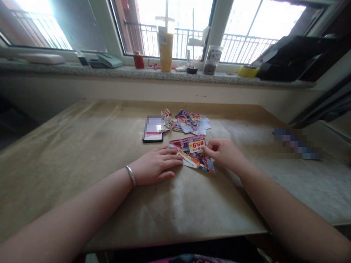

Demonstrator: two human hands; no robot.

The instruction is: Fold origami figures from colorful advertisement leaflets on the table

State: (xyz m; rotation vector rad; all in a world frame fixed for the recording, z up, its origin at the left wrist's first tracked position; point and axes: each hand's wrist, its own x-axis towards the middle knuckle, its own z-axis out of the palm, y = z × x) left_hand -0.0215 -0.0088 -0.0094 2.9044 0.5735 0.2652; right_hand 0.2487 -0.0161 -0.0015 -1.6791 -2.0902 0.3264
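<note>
A colourful printed flyer (201, 157), with a yellow "89.9" price patch turned upside down to me, lies on the table in front of me. Part of it looks folded over, with a slanted lower edge. My left hand (155, 164) rests flat with its fingers out, the tips on the flyer's left side. At the flyer's right edge, my right hand (223, 151) has its fingers curled in, thumb and forefinger pinching the paper. Behind the flyer lie a stack of similar printed sheets (193, 123), a folded paper piece (168, 119) and a phone (153, 128).
The table (123, 215) carries a tan cover. Another printed sheet (297, 144), blurred, lies far right. On the windowsill stand a tall yellow drink cup (166, 53), a red container (139, 60), a clear jar (212, 61), yellow tape (248, 71) and a black bag (285, 62).
</note>
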